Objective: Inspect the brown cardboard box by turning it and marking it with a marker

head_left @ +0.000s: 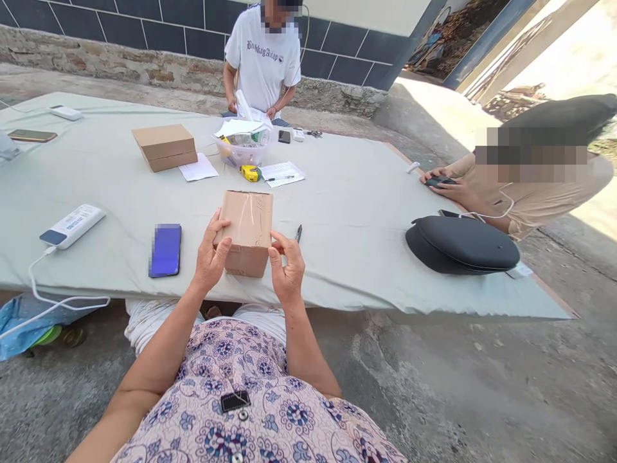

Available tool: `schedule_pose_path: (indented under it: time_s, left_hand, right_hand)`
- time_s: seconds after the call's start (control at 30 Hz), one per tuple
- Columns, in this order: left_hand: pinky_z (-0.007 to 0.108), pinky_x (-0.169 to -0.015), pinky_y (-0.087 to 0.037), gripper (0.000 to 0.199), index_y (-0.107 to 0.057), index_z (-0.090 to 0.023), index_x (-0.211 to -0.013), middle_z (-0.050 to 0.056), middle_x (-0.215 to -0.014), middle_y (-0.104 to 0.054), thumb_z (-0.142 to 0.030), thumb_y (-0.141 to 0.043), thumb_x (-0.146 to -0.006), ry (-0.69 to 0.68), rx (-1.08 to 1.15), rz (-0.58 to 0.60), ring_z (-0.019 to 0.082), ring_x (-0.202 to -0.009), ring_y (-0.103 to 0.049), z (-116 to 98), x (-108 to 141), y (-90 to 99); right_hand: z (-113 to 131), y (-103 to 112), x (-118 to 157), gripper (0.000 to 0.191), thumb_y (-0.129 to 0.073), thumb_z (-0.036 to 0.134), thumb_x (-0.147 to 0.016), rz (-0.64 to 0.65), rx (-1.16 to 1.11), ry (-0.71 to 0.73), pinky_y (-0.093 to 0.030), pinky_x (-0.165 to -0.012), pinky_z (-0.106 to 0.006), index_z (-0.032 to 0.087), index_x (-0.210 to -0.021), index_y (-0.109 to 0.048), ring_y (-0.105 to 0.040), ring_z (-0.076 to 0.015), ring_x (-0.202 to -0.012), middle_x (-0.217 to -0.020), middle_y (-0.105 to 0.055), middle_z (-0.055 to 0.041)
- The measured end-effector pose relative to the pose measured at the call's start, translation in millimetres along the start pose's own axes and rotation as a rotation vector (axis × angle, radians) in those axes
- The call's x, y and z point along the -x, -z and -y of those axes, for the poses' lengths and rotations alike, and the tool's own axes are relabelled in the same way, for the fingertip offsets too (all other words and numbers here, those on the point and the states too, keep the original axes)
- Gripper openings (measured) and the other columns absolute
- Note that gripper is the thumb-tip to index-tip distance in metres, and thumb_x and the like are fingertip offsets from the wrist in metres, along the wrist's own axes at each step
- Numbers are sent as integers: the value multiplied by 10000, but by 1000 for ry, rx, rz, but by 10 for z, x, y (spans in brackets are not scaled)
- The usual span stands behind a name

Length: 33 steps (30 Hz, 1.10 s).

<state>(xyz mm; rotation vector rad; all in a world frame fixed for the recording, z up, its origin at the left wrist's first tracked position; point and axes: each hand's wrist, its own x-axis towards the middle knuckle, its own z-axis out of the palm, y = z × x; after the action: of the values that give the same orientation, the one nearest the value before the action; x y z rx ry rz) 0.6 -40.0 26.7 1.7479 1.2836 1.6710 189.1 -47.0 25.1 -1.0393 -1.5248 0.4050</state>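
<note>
And on the left, a white power bank (72, 226) wired up beside a smartphone (165, 251) (screen blurred out); far side, a yellow tape measure (250, 173) by a clear plastic tub (243, 154); over right, a black zip case (463, 244)!

The left forearm (154, 357) and the right forearm (296, 334) reach forward from the near side, and the left one lies more slanted. The left hand (209, 252) and the right hand (287, 267) are raised and stand apart, with the palms turned toward each other. The fingers of the left hand (215, 226) point up and a little to the far side, and they are slightly bent.
</note>
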Motion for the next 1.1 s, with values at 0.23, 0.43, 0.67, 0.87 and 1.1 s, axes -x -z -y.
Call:
schedule_pose_path:
  time_s: [0.23, 0.43, 0.67, 0.87, 1.1]
  left_hand:
    - [496, -1249, -373, 450, -634, -261, -1237, 133, -1554, -550, -615, -489, -1000, 14, 49, -96, 288, -1547, -405, 63, -1, 86]
    - [461, -1254, -368, 415, -659, -260, -1219, 104, -1490, -606, -569, -488, -999, 33, 68, -207, 271, -1518, -443, 175, 15, 117]
    - [427, -1226, -396, 401, -662, -245, -1249, 107, -1437, -624, -511, -471, -1017, 46, 96, -310, 252, -1438, -522, 312, 59, 107]
    - [394, -1161, -450, 445, -657, -232, -1260, 104, -1362, -657, -536, -424, -1034, 128, 49, -330, 243, -1341, -592, 337, 82, 89]
    - [377, -1045, -497, 291, -741, -213, -1060, 91, -1163, -727, -357, -503, -976, 313, -94, -315, 229, -1137, -652, 391, 115, 62]
  right_hand:
    - [-420, -126, 43, 686, -509, 758, -914, 167, -83, -124, -580, -895, -405, 219, -1306, -669, -691, -231, -973, -1106, -729, -110]
    - [-680, -124, 115, 718, -463, 755, -927, 285, 36, -162, -544, -1001, -462, 216, -1370, -634, -666, -278, -1155, -1348, -683, -158]
    - [-681, -96, 153, 719, -367, 657, -981, 467, 162, -460, -542, -845, -428, 166, -1478, -539, -706, -270, -870, -948, -778, -94]
    - [-646, -21, 126, 677, -450, 666, -948, 325, 111, -464, -534, -814, -383, 187, -1398, -612, -692, -243, -855, -959, -764, -86]
    - [-704, 143, 72, 572, -544, 653, -909, 12, 132, -358, -533, -867, -386, 212, -1242, -697, -640, -232, -932, -1098, -743, -109]
